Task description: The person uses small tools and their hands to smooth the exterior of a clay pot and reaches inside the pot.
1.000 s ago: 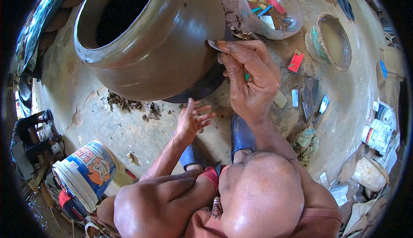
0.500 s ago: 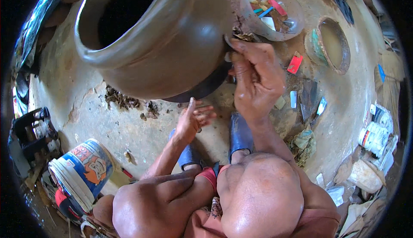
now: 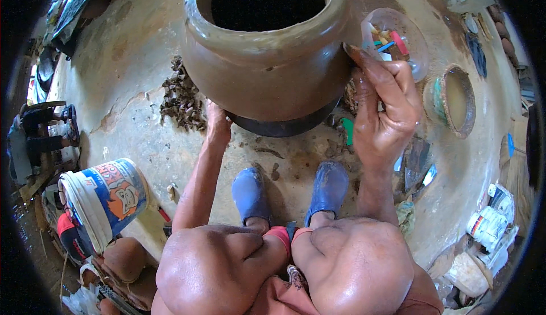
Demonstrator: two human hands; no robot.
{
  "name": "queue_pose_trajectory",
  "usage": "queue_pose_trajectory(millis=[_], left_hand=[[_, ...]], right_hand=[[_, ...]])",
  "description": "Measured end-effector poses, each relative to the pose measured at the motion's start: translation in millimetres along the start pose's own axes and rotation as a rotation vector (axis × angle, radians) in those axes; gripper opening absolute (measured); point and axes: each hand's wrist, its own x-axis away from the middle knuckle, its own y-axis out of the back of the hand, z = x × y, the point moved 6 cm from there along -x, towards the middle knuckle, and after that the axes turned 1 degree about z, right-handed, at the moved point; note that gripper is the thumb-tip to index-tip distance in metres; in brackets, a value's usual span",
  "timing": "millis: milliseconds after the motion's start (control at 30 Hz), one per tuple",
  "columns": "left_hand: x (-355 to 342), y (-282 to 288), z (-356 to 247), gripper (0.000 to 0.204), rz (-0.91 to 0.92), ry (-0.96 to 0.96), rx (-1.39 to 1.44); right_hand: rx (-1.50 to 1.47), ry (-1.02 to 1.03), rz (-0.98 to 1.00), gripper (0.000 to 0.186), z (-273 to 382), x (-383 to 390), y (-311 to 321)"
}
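A big brown wet clay pot (image 3: pixel 267 76) stands on a dark round base (image 3: pixel 284 127) in front of my knees. My right hand (image 3: pixel 384 107) is at the pot's right wall, with thumb and fingers pinched on a thin flat scraper (image 3: pixel 348 48) that rests against the clay below the rim. My left hand (image 3: pixel 218 122) reaches to the pot's lower left, where it meets the base. Its fingertips are hidden under the pot's curve. My blue shoes (image 3: pixel 250 195) are planted just below the base.
A clear bowl of coloured scrapers (image 3: pixel 398 39) and a clay bowl of muddy water (image 3: pixel 455 99) sit right of the pot. Clay shavings (image 3: pixel 182 99) lie to its left, and a green tool (image 3: pixel 347 130) lies on the floor by the base. A white and blue bucket (image 3: pixel 105 201) lies lower left.
The view has swung so the pot now sits centred and upright. My left hand went from hovering open to the pot's lower left. My right hand stays on the pot's right wall.
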Motion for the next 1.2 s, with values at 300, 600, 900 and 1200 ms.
queue_pose_trajectory(millis=[300,600,900,1200], left_hand=[[-2.4,-7.1,-2.5,0.086,0.106,-0.171,-0.040],[-5.1,16.5,4.2,0.071,0.084,-0.106,-0.049],[-5.2,12.5,-3.8,0.071,0.142,-0.113,0.003],[-1.9,15.1,9.6,0.074,0.178,-0.043,0.059]], right_hand=[[0.154,0.147,0.099,0.044,16.3,-18.6,-3.3],[0.158,0.142,0.045,0.036,14.9,-29.0,9.0],[0.026,0.209,0.072,0.032,-2.9,-43.2,-7.6],[0.126,0.245,0.105,0.035,16.4,-21.0,0.7]])
